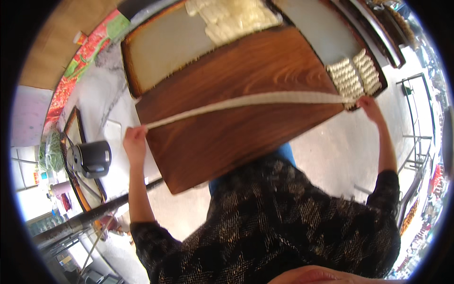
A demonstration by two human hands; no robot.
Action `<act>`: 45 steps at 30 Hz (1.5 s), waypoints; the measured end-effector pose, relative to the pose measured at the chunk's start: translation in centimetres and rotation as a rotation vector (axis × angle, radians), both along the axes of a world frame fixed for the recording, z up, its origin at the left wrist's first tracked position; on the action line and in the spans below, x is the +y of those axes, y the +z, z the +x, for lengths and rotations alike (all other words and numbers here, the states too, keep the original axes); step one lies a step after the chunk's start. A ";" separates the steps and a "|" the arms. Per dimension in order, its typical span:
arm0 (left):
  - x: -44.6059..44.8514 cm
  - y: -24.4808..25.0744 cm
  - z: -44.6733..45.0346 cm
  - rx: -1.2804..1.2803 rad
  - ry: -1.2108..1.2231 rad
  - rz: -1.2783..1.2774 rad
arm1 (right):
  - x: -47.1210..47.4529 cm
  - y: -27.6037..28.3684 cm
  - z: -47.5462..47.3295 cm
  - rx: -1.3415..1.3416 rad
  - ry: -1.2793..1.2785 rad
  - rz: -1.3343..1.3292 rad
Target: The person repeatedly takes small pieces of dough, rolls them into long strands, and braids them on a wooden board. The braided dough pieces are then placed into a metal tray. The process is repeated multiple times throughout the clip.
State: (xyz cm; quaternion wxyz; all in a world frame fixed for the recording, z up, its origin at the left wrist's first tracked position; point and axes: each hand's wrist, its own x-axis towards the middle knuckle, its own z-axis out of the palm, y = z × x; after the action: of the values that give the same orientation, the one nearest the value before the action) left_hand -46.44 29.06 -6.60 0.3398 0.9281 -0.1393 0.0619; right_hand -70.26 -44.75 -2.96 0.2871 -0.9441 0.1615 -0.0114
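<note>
A long pale strand of dough [244,102] is stretched between my two hands above a brown wooden board [212,145]. Its left end is pinched in my left hand [135,143], at the board's left edge. My right hand [370,108] grips the other end, just past the board's right corner and close to the twisted dough pieces [344,78]. Those twists lie in rows on the near end of a dark-rimmed baking tray [319,32]. Beyond the board, pale, flat dough pieces [234,17] cover the right part of another baking tray [163,49].
On the marble-patterned table [106,88], left of the board, stands a black kettle [93,159] beside a dark-edged tray [76,124]. A plastic bag of greens [53,151] is farther left. Metal frames [416,138] stand on the right, past the pale floor [330,159].
</note>
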 end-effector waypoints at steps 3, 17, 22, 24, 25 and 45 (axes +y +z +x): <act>-2.4 -0.1 2.5 -0.437 0.064 0.409 | 3.2 -2.9 1.8 -0.029 -0.316 -0.104; -7.9 -1.3 -1.7 -0.499 0.057 0.627 | 13.4 -1.5 11.4 -0.323 0.145 -0.491; -10.7 3.8 -8.8 -0.082 -0.339 0.424 | 10.5 -4.8 9.3 -0.525 0.267 -0.300; -9.7 4.2 -7.5 -0.045 -0.423 0.508 | 10.1 -5.0 8.4 -0.494 0.287 -0.436; -9.3 4.1 -5.4 -0.024 -0.367 0.543 | 10.3 -4.8 8.1 -0.494 0.262 -0.419; -6.3 3.0 -9.3 0.018 -0.265 0.452 | 8.5 -4.6 6.4 -0.472 0.400 -0.143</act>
State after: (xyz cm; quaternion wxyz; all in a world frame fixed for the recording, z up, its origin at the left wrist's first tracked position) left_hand -55.73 22.72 -3.59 0.1303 0.9546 -0.2668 -0.0241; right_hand -63.89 -36.30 -7.54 0.2460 -0.9462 -0.0995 -0.1850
